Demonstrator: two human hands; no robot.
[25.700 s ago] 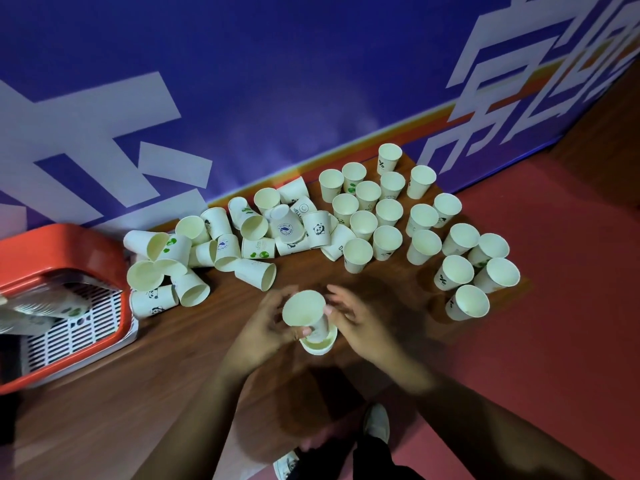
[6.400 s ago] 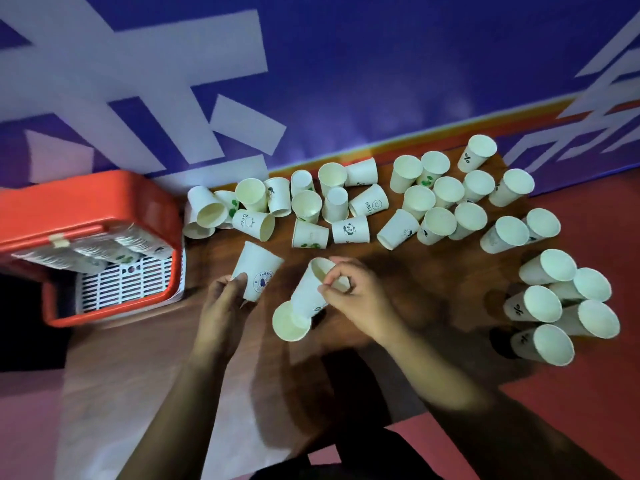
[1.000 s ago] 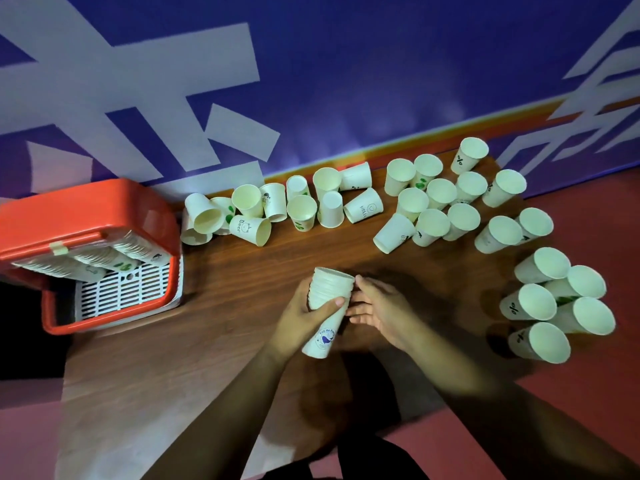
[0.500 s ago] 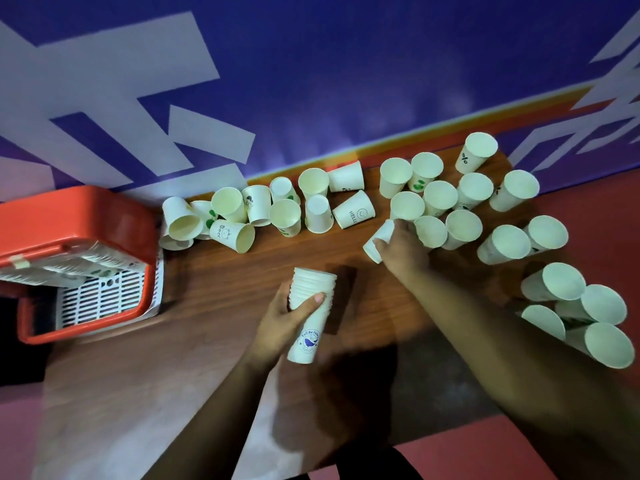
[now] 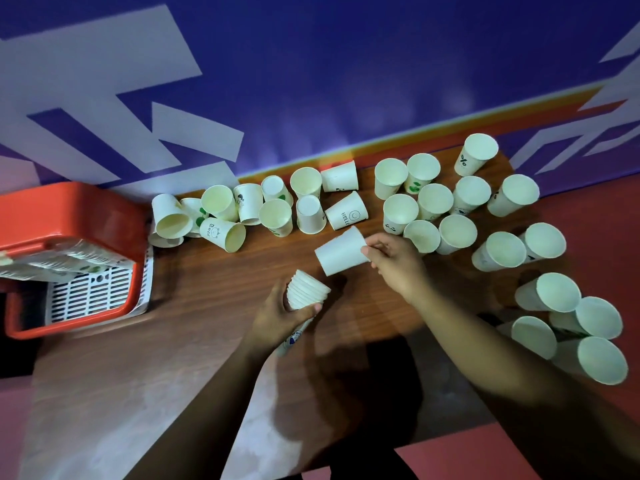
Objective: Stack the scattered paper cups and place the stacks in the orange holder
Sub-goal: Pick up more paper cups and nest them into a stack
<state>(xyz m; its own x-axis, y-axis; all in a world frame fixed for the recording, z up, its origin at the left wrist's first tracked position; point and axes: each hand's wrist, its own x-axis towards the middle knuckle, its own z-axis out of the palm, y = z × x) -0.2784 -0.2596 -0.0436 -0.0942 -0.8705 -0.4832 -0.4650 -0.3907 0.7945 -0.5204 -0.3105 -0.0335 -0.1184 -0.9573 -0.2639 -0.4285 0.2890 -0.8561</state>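
Paper cups everywhere in the head view. Left hand (image 5: 277, 318) has its fingers clamped around a nested stack (image 5: 306, 292), and right hand (image 5: 394, 261) pinches a single cup (image 5: 341, 251) just above that stack. Orange holder (image 5: 69, 216) sits far left of the stack on the wooden counter (image 5: 194, 306), already holding stacks lying flat.

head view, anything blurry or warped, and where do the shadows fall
Head view: dim light; the white paper cups at the right edge smear softly, the wide lens bows the brown wooden table, and both hands, left and right, cast dark shadows toward the near edge.
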